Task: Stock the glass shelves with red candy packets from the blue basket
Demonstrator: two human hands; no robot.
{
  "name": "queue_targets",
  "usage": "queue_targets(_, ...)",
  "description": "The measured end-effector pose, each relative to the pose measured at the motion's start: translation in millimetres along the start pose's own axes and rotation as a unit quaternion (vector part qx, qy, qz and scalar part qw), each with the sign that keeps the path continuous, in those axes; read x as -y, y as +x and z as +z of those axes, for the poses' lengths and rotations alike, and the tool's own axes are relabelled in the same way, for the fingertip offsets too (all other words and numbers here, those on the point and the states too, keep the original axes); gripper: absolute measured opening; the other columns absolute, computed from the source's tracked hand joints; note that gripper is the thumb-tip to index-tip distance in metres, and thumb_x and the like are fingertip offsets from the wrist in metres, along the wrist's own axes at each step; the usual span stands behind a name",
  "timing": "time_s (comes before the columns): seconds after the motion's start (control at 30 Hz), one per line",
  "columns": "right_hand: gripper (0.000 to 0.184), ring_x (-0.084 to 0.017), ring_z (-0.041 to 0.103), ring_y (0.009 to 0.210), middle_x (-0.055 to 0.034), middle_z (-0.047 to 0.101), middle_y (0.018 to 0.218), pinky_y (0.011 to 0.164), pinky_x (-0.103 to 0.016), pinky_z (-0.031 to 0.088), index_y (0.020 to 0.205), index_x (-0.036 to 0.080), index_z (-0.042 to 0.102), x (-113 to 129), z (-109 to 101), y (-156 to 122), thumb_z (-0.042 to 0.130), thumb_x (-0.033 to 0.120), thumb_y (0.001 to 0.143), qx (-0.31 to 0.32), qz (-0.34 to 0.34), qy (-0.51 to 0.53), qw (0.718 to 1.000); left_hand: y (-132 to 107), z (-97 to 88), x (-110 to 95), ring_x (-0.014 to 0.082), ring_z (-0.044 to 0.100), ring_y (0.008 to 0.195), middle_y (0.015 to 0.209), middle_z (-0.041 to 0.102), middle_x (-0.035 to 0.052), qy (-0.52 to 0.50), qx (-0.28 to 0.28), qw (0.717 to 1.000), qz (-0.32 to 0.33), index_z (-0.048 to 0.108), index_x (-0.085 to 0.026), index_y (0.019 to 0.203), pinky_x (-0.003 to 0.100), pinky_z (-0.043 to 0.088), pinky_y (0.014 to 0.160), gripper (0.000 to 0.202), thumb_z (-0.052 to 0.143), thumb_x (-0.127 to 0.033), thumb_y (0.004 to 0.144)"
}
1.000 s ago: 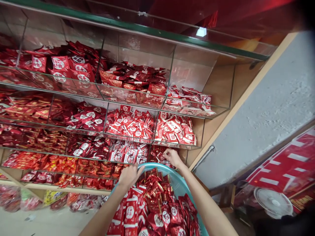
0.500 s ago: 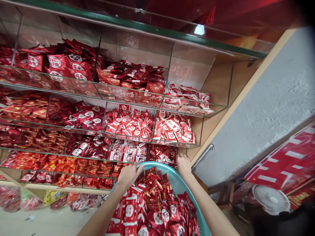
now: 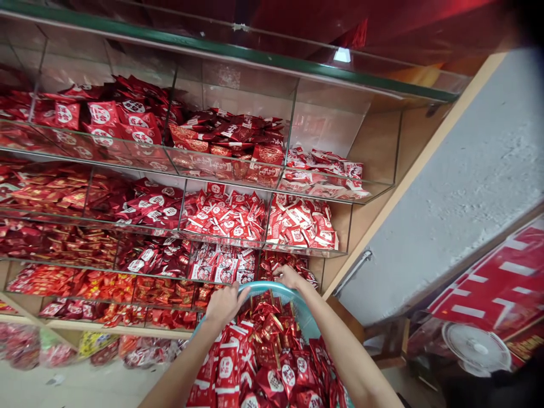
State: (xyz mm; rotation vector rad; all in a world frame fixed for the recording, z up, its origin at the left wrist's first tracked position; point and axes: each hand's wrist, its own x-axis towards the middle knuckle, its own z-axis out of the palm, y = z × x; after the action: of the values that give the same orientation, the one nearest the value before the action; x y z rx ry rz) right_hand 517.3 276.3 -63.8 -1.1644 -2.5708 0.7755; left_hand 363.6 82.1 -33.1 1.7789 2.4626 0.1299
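Note:
A teal plastic basket [image 3: 306, 318] heaped with red candy packets [image 3: 263, 351] fills the bottom centre. My left hand [image 3: 224, 304] grips the basket's far left rim, fingers curled over the edge. My right hand [image 3: 289, 277] reaches past the far rim into the lowest right shelf compartment [image 3: 289, 263], with its fingers curled among the red packets there; what they hold is hidden. Tiered glass shelves [image 3: 221, 170] of red sweets rise in front of me.
A wooden side panel [image 3: 408, 164] and a grey wall [image 3: 467, 187] bound the shelves on the right. Red boxes [image 3: 493, 283] and a white fan [image 3: 476, 347] sit low at right. Bagged sweets [image 3: 51, 351] lie under the shelves at left.
My right hand moved from the basket's right rim leftward and into the lowest right compartment. My left hand stayed on the rim.

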Motion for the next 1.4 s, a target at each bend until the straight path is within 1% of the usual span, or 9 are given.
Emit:
queue_targets(0.2, 0.010, -0.014, 0.058, 0.067, -0.0005, 0.066, 0.070, 0.060, -0.020, 0.037, 0.065, 0.020, 0.065, -5.0, 2.1, 10.7, 0.061, 0.013, 0.059, 0.017, 0.048, -0.054, 0.997, 0.9, 0.9, 0.8, 0.0241, 0.058, 0.086, 0.092, 0.061, 0.0188, -0.007, 0.007, 1.000, -0.005, 0.048, -0.010, 0.115, 0.032, 0.042, 0.071, 0.063, 0.012, -0.052, 0.085)
queue_targets(0.33, 0.012, -0.014, 0.058, 0.068, -0.0045, 0.066, 0.076, 0.058, -0.021, 0.036, 0.075, 0.019, 0.065, 0.8, 15.1, 23.5, 0.058, 0.020, 0.065, -0.012, 0.073, -0.053, 0.996, 2.0, 4.5, 1.1, 0.0243, 0.058, 0.086, 0.091, 0.061, 0.0179, -0.007, 0.001, 1.000, -0.007, 0.048, -0.010, 0.115, 0.032, 0.042, 0.072, 0.064, 0.012, -0.054, 0.084)
queue_targets(0.5, 0.022, -0.014, 0.058, 0.072, -0.0059, 0.065, 0.083, 0.059, -0.020, 0.038, 0.084, 0.016, 0.063, 10.2, 33.1, 32.5, 0.058, 0.015, 0.063, -0.060, 0.098, -0.017, 0.993, 2.2, 5.8, 0.9, 0.0236, 0.059, 0.084, 0.089, 0.062, 0.0170, -0.005, -0.010, 1.000, -0.010, 0.049, -0.011, 0.112, 0.032, 0.042, 0.072, 0.066, 0.010, -0.056, 0.083)
queue_targets(0.63, 0.027, -0.013, 0.058, 0.070, -0.0037, 0.065, 0.079, 0.059, -0.020, 0.040, 0.089, 0.018, 0.062, 17.8, 36.0, 30.2, 0.056, 0.013, 0.063, -0.091, 0.093, 0.032, 0.991, 2.2, 5.2, 0.6, 0.0230, 0.060, 0.080, 0.084, 0.063, 0.0148, -0.009, -0.020, 1.000, -0.011, 0.051, -0.012, 0.106, 0.031, 0.043, 0.068, 0.068, 0.007, -0.058, 0.082)
queue_targets(0.8, 0.013, -0.014, 0.058, 0.063, -0.0037, 0.064, 0.067, 0.056, -0.021, 0.042, 0.074, 0.016, 0.062, 24.3, 28.1, 20.1, 0.053, 0.015, 0.065, -0.122, 0.070, 0.107, 0.984, 3.0, 5.9, 1.1, 0.0239, 0.060, 0.078, 0.082, 0.062, 0.0145, -0.001, -0.024, 1.000, -0.004, 0.050, -0.012, 0.106, 0.032, 0.043, 0.066, 0.070, 0.004, -0.057, 0.082)
queue_targets(0.9, 0.012, -0.014, 0.057, 0.061, -0.0035, 0.063, 0.065, 0.057, -0.023, 0.043, 0.067, 0.015, 0.058, 25.1, 15.9, 7.4, 0.048, 0.020, 0.069, -0.149, 0.047, 0.158, 0.975, 3.4, 6.2, 1.6, 0.0234, 0.060, 0.081, 0.087, 0.062, 0.0160, 0.005, -0.008, 1.000, 0.002, 0.049, -0.011, 0.110, 0.032, 0.043, 0.068, 0.069, 0.004, -0.057, 0.082)
queue_targets(1.0, 0.017, -0.014, 0.056, 0.059, -0.0033, 0.061, 0.067, 0.055, -0.024, 0.044, 0.073, 0.015, 0.054, 26.7, 0.7, -11.4, 0.045, 0.029, 0.073, -0.174, 0.024, 0.203, 0.963, 3.6, 6.2, 1.3, 0.0238, 0.060, 0.081, 0.087, 0.062, 0.0163, 0.004, -0.009, 1.000, -0.002, 0.050, -0.011, 0.109, 0.033, 0.043, 0.069, 0.069, 0.005, -0.057, 0.082)
queue_targets(1.2, 0.020, -0.015, 0.058, 0.063, -0.0006, 0.058, 0.065, 0.058, -0.026, 0.045, 0.080, 0.020, 0.046, 41.7, -18.1, -69.7, 0.046, 0.040, 0.078, -0.172, -0.041, 0.317, 0.932, 3.4, 4.9, 0.7, 0.0240, 0.060, 0.082, 0.087, 0.062, 0.0162, -0.001, -0.006, 1.000, -0.005, 0.051, -0.011, 0.108, 0.032, 0.043, 0.069, 0.068, 0.008, -0.057, 0.082)
queue_targets(1.4, 0.017, -0.013, 0.052, 0.069, 0.0004, 0.054, 0.073, 0.066, -0.025, 0.042, 0.080, 0.020, 0.047, 56.7, -15.2, -130.2, 0.043, 0.036, 0.083, -0.160, -0.078, 0.274, 0.945, 4.7, 7.0, 1.1, 0.0237, 0.060, 0.080, 0.084, 0.062, 0.0159, 0.010, -0.004, 1.000, -0.007, 0.051, -0.011, 0.108, 0.032, 0.043, 0.067, 0.069, 0.006, -0.056, 0.083)
